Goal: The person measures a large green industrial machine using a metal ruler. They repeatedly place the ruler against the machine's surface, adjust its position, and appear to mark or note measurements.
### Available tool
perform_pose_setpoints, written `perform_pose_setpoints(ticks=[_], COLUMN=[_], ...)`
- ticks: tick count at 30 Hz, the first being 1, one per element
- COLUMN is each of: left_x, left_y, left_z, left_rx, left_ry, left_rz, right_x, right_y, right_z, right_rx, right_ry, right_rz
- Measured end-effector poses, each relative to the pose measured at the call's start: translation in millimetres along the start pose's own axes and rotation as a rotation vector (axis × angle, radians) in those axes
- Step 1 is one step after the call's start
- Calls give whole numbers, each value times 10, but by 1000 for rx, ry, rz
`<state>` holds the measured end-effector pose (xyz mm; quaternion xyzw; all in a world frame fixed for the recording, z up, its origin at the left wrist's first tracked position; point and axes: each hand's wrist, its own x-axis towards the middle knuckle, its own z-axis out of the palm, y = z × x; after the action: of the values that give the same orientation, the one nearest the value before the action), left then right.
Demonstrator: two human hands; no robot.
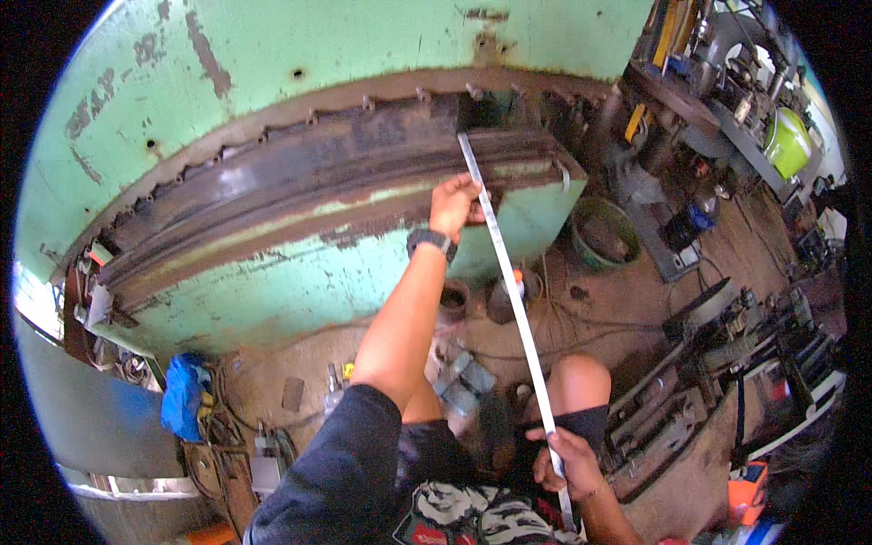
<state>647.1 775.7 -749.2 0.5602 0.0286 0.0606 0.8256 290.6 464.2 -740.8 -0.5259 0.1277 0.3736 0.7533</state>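
Note:
A long, narrow, flat metal strip (518, 313) runs slantwise from the machine down to my lap. My left hand (454, 204), with a dark watch at the wrist, grips it near its far end, fingers closed around its edge. That far end lies at the dark bed (363, 159) of a large pale-green machine (300, 41), just below a row of bolts. Close to my body, my right hand (570, 459) holds the strip's near end between thumb and fingers. Part of that near end is hidden behind the right hand.
A round green tub (604, 234) stands right of the machine. A blue plastic bag (185, 397) and cables lie at the left. Heavy metal parts (677, 400) fill the right side. Near my feet is a grey block-like object (468, 381). A lime-green container (788, 143) sits at far right.

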Motion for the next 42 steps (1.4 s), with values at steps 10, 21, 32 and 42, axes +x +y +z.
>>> perform_pose_setpoints(ticks=[10, 21, 32, 42], left_x=[-61, -87, -51, 31], left_y=[25, 48, 96, 194], left_z=[17, 1, -38, -160], left_rx=[-10, 0, -15, 52], left_ry=[4, -13, 62, 162], left_rz=[44, 23, 77, 151], right_x=[-9, -18, 77, 148], right_y=[28, 29, -30, -62], right_z=[76, 34, 98, 149], right_rx=[57, 55, 40, 26], right_ry=[5, -33, -54, -71], right_rz=[-16, -1, -17, 17])
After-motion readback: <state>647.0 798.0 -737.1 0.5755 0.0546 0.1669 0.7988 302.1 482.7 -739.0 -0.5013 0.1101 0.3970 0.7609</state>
